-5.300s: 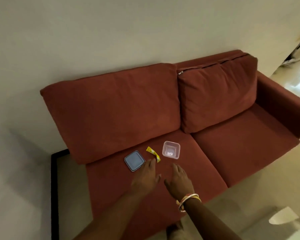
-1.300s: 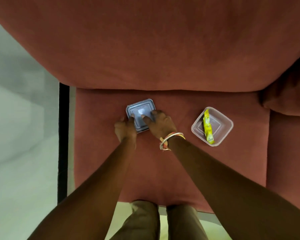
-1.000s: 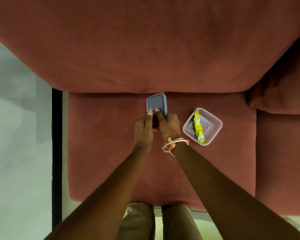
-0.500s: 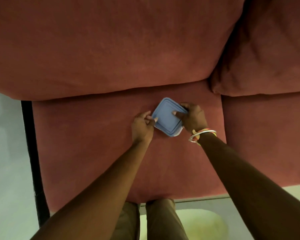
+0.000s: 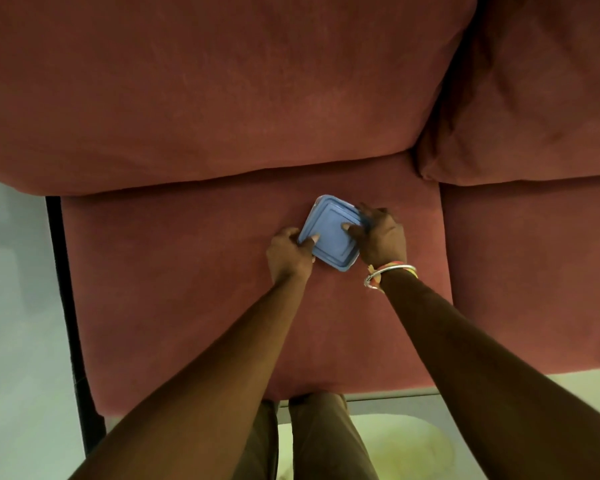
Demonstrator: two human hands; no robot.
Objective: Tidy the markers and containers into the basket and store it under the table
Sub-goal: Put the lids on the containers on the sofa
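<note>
A square blue lid (image 5: 329,233) lies on top of the small clear container on the left seat cushion (image 5: 187,289) of a red sofa. The container and the yellow sachet inside it are hidden under the lid. My left hand (image 5: 288,254) grips the lid's left corner with the thumb on top. My right hand (image 5: 378,237), with bangles at the wrist, holds the lid's right edge, fingers pressed on its surface. No markers or basket are in view.
The sofa's back cushions (image 5: 205,91) rise just behind the container. A black frame edge (image 5: 63,289) runs down the sofa's left side, with pale floor beyond it. My legs (image 5: 305,441) stand against the seat's front edge.
The lid was lifted from the left of the cushion and carried right onto the clear container holding the yellow sachet. Since half a second ago both hands stay on the lid, pressing it.
</note>
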